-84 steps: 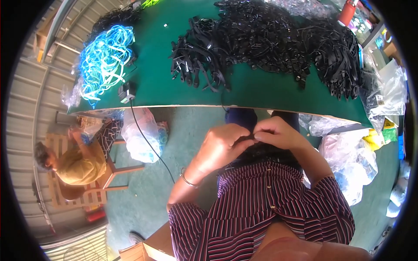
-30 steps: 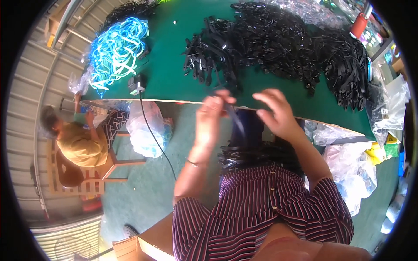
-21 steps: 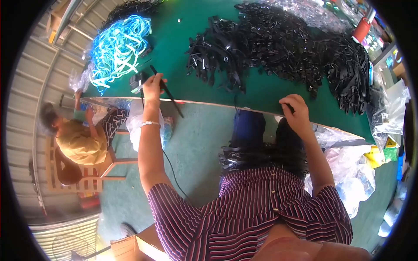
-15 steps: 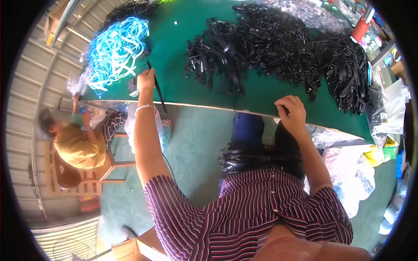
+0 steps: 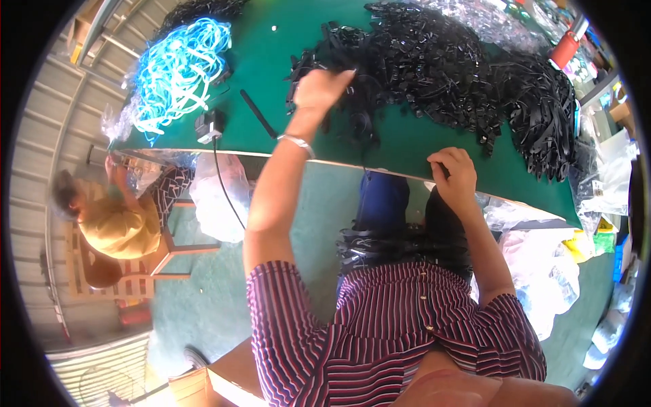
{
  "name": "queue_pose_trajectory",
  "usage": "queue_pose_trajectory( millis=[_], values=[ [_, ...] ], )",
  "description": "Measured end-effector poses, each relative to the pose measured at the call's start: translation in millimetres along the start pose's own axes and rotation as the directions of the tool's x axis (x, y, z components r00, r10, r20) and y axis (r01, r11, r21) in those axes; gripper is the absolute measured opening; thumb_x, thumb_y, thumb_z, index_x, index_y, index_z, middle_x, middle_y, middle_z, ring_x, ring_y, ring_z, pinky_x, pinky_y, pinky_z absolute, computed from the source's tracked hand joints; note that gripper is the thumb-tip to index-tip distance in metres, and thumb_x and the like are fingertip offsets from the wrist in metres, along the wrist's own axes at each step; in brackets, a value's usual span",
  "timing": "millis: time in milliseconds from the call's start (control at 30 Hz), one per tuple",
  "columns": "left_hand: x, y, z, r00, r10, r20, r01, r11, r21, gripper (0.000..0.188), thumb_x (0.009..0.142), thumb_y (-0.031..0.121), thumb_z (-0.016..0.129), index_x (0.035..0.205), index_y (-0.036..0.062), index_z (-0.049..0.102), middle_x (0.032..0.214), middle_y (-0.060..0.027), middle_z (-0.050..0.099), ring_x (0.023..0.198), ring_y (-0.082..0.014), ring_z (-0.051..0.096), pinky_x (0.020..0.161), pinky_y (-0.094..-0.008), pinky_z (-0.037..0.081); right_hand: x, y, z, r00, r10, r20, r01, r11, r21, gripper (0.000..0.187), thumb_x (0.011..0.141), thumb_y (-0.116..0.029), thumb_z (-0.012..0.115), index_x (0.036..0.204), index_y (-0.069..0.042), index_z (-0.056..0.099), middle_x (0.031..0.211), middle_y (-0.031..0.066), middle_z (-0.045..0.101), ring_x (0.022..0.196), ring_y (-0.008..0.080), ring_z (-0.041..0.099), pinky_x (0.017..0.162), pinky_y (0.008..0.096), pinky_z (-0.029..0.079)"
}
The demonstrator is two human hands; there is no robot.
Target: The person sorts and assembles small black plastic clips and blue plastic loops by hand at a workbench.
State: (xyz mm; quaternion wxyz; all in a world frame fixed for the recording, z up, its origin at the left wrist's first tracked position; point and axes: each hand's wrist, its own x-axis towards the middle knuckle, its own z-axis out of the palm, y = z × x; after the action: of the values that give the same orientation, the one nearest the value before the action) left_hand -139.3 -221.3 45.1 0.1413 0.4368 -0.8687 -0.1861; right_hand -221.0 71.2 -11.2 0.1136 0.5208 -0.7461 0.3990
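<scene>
My left hand (image 5: 322, 89) is over the left end of a heap of black straps (image 5: 349, 112), smeared by motion; I cannot make out whether its fingers hold anything. My right hand (image 5: 456, 178) rests at the near table edge with fingers curled and thumb bent in. Something dark shows between thumb and fingers, too small to name. A single black strap (image 5: 258, 114) lies on the green table (image 5: 261, 61), left of the heap. Beside it, at the table edge, sits a small black box-shaped device (image 5: 208, 127) with a cable (image 5: 227, 186) hanging down.
Blue and white straps (image 5: 180, 71) are piled at the left. More black straps (image 5: 542, 112) lie heaped at the right, near a red cylinder (image 5: 564, 49). Further black straps (image 5: 400, 247) lie across my lap. A person in a yellow top (image 5: 122, 224) sits at the left. Plastic bags (image 5: 539, 268) hang below the table.
My left hand has let go of the black strap, which now lies on the table, and has swung right to the black heap. My right hand has stayed in place.
</scene>
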Motion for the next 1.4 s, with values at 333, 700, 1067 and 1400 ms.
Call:
queue_pose_trajectory(
  millis=[333,700,1067,1400],
  values=[
    [24,-14,47,0.955,0.011,-0.295,-0.229,0.658,-0.718,0.013,0.075,0.017,0.068,0.073,0.0058,0.062,0.064,-0.0008,0.06,0.058,-0.0098,0.053,0.055,-0.0244,0.042,0,-2,5,0.999,-0.044,-0.01,0.045,0.997,0.055,0.014,0.067,-0.001,0.062,0.079,-0.009,0.062,0.08,0.0039,0.058,0.077,0.0248,0.054,0.066,0.0346,0.042],
    [-3,32,-43,0.922,0.153,-0.356,-0.356,-0.031,-0.934,0.005,0.089,0.01,0.053,0.085,0.008,0.051,0.078,-0.0099,0.064,0.067,-0.0162,0.059,0.06,-0.0253,0.048,-4,4,3,0.999,-0.031,-0.019,0.032,0.998,0.053,0.013,0.068,-0.003,0.062,0.078,-0.01,0.061,0.079,0.0022,0.057,0.077,0.0238,0.054,0.067,0.0339,0.042],
    [-109,34,-46,0.954,0.282,-0.101,0.029,-0.422,-0.906,0.008,0.092,0.019,0.048,0.087,0.0126,0.047,0.063,-0.0003,0.041,0.045,-0.0074,0.032,0.042,-0.0217,0.026,-16,23,-46,0.965,0.238,-0.107,-0.183,0.911,0.369,0.017,0.071,0.006,0.06,0.084,-0.004,0.062,0.077,0.0113,0.057,0.07,0.0262,0.058,0.06,0.03,0.047],
    [-231,63,27,0.878,0.41,0.246,0.429,-0.45,-0.783,0.023,0.09,0.023,0.051,0.108,0.0099,0.047,0.064,-0.0023,0.04,0.047,-0.0111,0.035,0.042,-0.0249,0.028,-8,124,-121,0.911,0.229,-0.343,-0.335,0.896,-0.292,0.025,0.07,-0.006,0.064,0.094,-0.007,0.059,0.083,0.0096,0.056,0.078,0.0273,0.057,0.07,0.0364,0.047]
  ],
)
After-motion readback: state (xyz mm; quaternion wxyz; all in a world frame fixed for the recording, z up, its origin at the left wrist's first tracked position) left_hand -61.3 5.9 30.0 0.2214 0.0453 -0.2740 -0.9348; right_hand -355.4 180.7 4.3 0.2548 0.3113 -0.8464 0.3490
